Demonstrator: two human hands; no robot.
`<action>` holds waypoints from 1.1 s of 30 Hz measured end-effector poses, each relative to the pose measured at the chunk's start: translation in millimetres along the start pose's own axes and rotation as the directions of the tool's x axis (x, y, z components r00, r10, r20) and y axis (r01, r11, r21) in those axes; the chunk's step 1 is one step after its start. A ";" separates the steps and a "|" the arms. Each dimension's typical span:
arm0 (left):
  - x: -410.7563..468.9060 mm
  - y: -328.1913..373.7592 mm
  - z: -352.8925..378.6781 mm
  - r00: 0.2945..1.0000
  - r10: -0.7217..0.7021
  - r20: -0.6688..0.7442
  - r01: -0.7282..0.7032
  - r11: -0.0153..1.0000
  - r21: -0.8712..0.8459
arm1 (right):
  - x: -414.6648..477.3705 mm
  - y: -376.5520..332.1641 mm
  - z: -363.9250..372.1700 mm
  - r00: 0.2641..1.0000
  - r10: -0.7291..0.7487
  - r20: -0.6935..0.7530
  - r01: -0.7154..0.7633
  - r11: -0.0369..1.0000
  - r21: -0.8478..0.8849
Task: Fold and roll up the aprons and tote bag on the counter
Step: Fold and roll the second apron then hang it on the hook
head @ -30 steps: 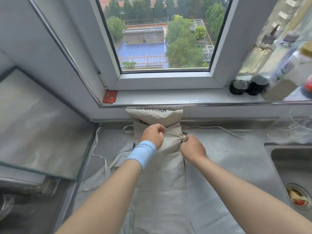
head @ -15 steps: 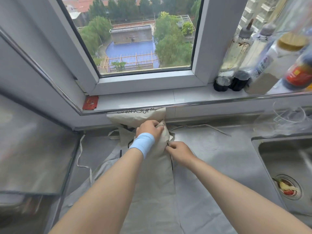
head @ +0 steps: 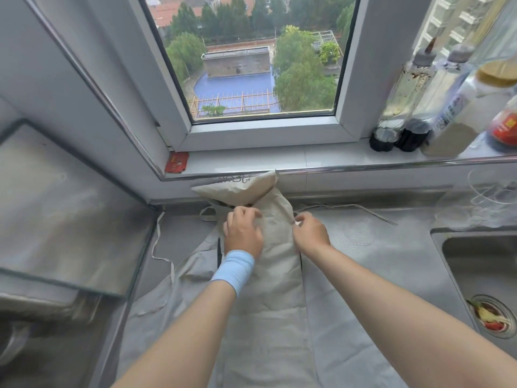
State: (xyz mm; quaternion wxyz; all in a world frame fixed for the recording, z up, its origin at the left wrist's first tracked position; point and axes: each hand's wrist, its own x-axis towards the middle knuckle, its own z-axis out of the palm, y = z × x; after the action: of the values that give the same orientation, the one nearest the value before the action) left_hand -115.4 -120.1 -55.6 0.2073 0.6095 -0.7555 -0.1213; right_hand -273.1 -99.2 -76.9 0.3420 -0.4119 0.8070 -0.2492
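Note:
A beige apron [head: 268, 289], folded into a long narrow strip, lies lengthwise on the steel counter [head: 391, 264], its far end [head: 237, 190] propped against the wall under the window sill. Beneath it a pale grey apron [head: 344, 331] is spread flat, its ties trailing left and right. My left hand [head: 242, 231], with a light blue wristband, grips the strip's left edge near the far end. At the right edge my right hand [head: 309, 232] pinches the fabric. No tote bag can be told apart.
A glass-topped stove [head: 64, 208] fills the left side. A sink [head: 486, 281] with scraps in its drain sits at the right. Several bottles [head: 419, 107] stand on the window sill, where a red packet [head: 176, 162] also lies. A clear container [head: 489, 197] stands behind the sink.
Both hands stay at the strip's far end. The far flap now stands more tilted against the wall. The camera has shifted, so the view sits differently.

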 end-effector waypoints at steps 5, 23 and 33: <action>-73.9 -65.2 22.6 0.810 0.002 0.587 -0.165 0.960 0.224 | -42.8 24.8 46.3 0.859 -0.511 0.029 0.475 0.774 -0.418; -224.1 -96.5 -20.5 0.811 0.131 0.571 -0.243 0.962 0.125 | -168.3 82.0 78.1 0.622 -0.620 0.478 0.777 0.413 -0.476; -287.4 -89.4 -22.8 0.660 0.109 0.743 -0.414 0.878 0.239 | -249.7 128.2 65.0 0.640 -0.390 0.662 0.768 0.307 -0.562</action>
State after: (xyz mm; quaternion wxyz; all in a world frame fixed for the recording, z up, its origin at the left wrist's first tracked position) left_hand 22.1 140.2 -121.9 -0.2097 0.4253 -0.8653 -0.1626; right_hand -180.7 170.4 -119.7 0.1532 -0.8289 0.5213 0.1328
